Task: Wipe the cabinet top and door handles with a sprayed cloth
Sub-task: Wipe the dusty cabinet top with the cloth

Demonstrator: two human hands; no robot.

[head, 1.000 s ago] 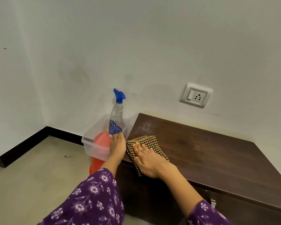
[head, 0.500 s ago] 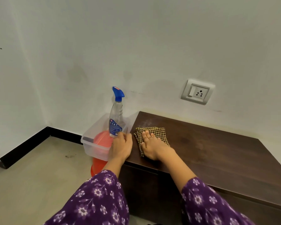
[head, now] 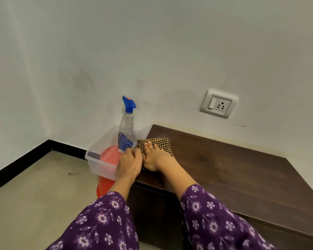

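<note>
A cloth [head: 159,142] lies near the far left corner of the cabinet-top surface [head: 233,168], under the right hand [head: 156,159]. The left hand [head: 128,165] rests just left of it. Left of the surface, a spray bottle [head: 126,130] stands in a plastic tub [head: 98,162] atop a bucket [head: 103,185]. A wall socket [head: 218,103] sits behind the surface.

Cabinet top [head: 224,168] looked dark wood, faint sheen; cloth [head: 159,141] on it coarse-woven; bottle [head: 126,129], tub [head: 98,159] beside it clear plastic.

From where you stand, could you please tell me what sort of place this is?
Most likely a room in a home: a low dark wooden cabinet stands against a plain white wall with a switch-and-socket plate, and a spray bottle stands in a clear plastic tub beside it.
</note>
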